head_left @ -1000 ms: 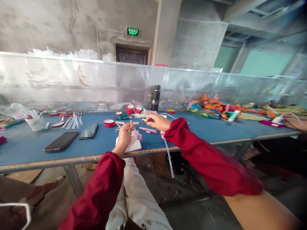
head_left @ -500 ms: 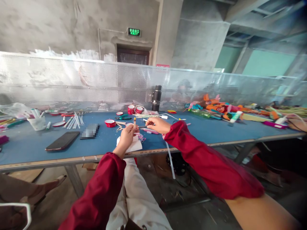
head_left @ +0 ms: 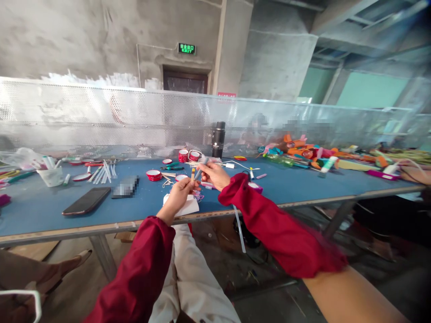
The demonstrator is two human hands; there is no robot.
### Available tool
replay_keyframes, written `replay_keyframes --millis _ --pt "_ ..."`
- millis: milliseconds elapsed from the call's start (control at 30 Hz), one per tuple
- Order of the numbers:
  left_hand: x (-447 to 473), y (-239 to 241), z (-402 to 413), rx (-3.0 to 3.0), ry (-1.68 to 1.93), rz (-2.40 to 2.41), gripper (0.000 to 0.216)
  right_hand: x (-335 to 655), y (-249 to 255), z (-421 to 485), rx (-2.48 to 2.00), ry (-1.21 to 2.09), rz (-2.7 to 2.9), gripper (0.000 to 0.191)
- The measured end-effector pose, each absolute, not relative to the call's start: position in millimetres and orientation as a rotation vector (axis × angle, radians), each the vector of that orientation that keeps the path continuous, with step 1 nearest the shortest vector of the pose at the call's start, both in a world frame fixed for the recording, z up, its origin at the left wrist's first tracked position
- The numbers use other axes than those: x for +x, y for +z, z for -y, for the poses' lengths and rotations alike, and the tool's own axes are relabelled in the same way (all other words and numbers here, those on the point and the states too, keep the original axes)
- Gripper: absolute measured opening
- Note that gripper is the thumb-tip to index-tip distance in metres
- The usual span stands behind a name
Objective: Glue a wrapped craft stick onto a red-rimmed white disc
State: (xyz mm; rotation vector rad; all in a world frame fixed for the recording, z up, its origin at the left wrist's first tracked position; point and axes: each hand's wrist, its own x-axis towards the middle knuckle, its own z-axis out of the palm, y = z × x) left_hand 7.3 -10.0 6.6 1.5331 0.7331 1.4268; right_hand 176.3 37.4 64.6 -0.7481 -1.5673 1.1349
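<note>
While both red-sleeved arms reached over the blue table (head_left: 40, 211), the left hand (head_left: 180, 194) pinched a small orange stick (head_left: 193, 174) upright between its fingertips, and the right hand (head_left: 213, 172) gripped a grey pen-like tool (head_left: 201, 171) whose tip met the stick just above the left fingers; a white cloth (head_left: 188, 206) lay below them, a phone (head_left: 86, 201) well to the left

soft daylight; blurred, warped edges; mild motion-smear
</note>
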Motion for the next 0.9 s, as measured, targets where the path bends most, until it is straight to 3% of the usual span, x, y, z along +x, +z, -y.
replay_keyframes --millis 333,633,767,900 --pt "6.4 2.0 0.9 1.444 1.487 -0.658 0.036 163.0 60.5 -48.6 -0.794 0.976 1.47 0.05" --pt "6.8 3.7 6.0 1.367 1.551 -0.654 0.037 210.3 122.1 -69.0 -0.822 0.865 1.28 0.033" --pt "7.2 5.3 7.9 1.351 1.579 -0.638 0.035 196.1 94.2 -40.2 -0.709 0.926 1.599 0.026" --pt "7.0 6.1 8.1 1.354 1.559 -0.654 0.036 175.9 61.2 -20.7 -0.646 0.912 1.813 0.034"
